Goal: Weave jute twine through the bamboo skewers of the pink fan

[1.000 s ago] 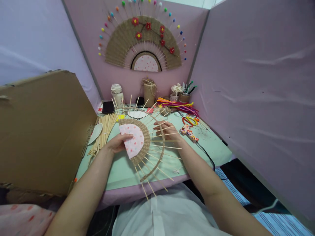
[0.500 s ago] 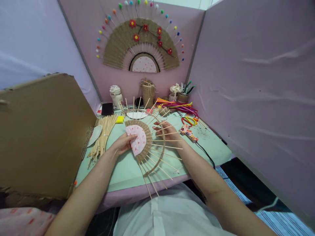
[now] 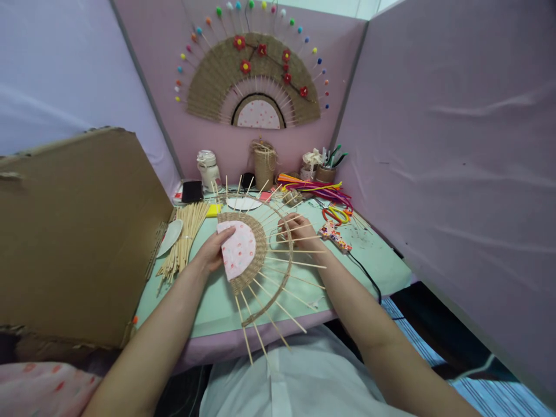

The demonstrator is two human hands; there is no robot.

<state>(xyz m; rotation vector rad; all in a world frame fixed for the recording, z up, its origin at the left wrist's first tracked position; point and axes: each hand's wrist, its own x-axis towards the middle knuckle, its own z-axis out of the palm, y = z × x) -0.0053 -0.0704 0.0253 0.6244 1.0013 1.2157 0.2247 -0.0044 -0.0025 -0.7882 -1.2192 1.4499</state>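
A half-round hand fan [image 3: 238,250] of thin wooden sticks is held tilted above the table. Its centre is white with pink-red dots, edged by woven twine, and a narrow twine band [image 3: 288,269] arcs across the spread sticks. My left hand [image 3: 212,250] grips the straight edge, thumb on the dotted face and fingers hidden behind. At the far side of the fan, among the upper right sticks, my right hand [image 3: 299,231] is closed with fingertips pinched. A thin loop of twine [image 3: 277,234] seems to hang from these fingertips; sticks partly cover it.
Bundled sticks [image 3: 185,237] and a white plate [image 3: 170,237] lie left, beside a cardboard sheet [image 3: 78,243]. A patterned glue gun [image 3: 335,236] with a cord lies right, near colourful pipe cleaners [image 3: 313,186]. Jars and a twine spool [image 3: 264,165] stand behind. A finished fan [image 3: 260,63] hangs on the wall.
The fan has turned slightly, its lower end swinging left and toward me. My right fingers have gone from spread to pinched together. My left hand keeps its grip. The view has shifted a little.
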